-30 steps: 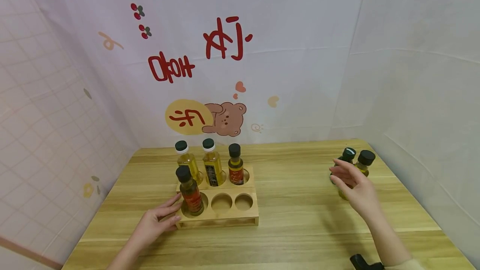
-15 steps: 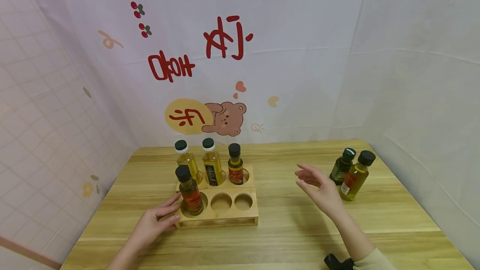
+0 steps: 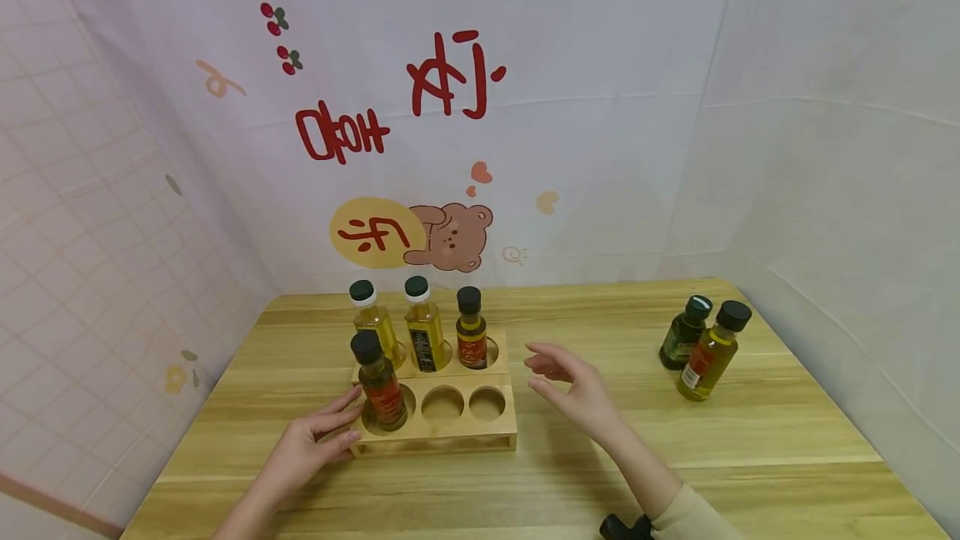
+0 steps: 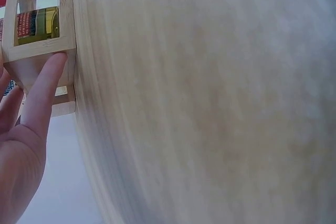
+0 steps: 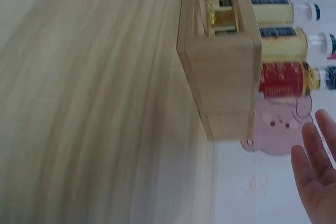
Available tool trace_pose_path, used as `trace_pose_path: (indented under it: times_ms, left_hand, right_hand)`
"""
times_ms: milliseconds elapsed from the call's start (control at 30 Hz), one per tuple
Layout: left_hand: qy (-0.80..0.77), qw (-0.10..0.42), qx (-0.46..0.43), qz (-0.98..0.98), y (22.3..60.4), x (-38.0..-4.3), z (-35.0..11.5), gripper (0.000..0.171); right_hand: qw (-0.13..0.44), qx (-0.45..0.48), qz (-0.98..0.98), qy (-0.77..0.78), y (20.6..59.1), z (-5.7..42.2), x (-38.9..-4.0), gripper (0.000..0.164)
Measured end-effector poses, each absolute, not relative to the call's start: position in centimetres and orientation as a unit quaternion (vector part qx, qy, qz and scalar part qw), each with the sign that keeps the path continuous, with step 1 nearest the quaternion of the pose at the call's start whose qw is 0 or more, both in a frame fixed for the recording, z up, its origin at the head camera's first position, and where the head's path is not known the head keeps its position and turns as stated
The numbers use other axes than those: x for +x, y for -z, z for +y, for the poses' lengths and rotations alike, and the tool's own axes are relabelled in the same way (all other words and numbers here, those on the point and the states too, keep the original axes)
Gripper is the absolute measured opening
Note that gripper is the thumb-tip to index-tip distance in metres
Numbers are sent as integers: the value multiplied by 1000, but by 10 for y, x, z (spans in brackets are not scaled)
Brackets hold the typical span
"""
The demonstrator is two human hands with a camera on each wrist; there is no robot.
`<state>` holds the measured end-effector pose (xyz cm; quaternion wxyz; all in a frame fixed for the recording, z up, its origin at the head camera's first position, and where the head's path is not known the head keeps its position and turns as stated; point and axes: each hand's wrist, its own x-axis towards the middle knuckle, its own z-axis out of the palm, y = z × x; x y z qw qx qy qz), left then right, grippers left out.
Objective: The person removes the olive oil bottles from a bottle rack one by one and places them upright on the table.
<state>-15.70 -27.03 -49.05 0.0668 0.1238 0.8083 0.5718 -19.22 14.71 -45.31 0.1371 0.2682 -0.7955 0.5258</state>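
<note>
A two-tier wooden bottle rack (image 3: pixel 465 427) stands on the table with round holes in both steps. Its back step holds two bottles of yellow oil, the left bottle (image 3: pixel 375 325) and the middle bottle (image 3: pixel 425 336), plus a red-labelled, black-capped bottle (image 3: pixel 472 340). Another red-labelled dark bottle (image 3: pixel 384 394) sits in the front-left hole. My left hand (image 3: pixel 303 447) touches the rack's left end, its thumb (image 4: pixel 48 90) straight against the end panel in the left wrist view. Right of the rack, my right hand (image 3: pixel 577 394) hovers with relaxed, parted fingers, holding nothing.
At the right side of the wooden table (image 3: pixel 570 473) stand a small dark green bottle (image 3: pixel 683 336) and a taller red-labelled oil bottle (image 3: pixel 708 357). A printed cloth (image 3: pixel 600 148) hangs behind the table. Two front holes of the rack hold no bottle.
My right hand has moved left, from beside the two bottles at the right to near the rack, carrying nothing. The left hand, rack and bottles have stayed put.
</note>
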Motion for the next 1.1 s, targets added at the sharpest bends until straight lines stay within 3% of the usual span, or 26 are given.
trace_pose_path:
  times_ms: [567,1100]
  left_hand:
    - [-582,66,127,800,488,-155,-269,49]
    - [-589,72,133,794,484,-154,-268,48]
  right_hand:
    - [60,315,-787,-527,460,89,-194,49]
    - [40,351,-788,-504,438,44,-196,54]
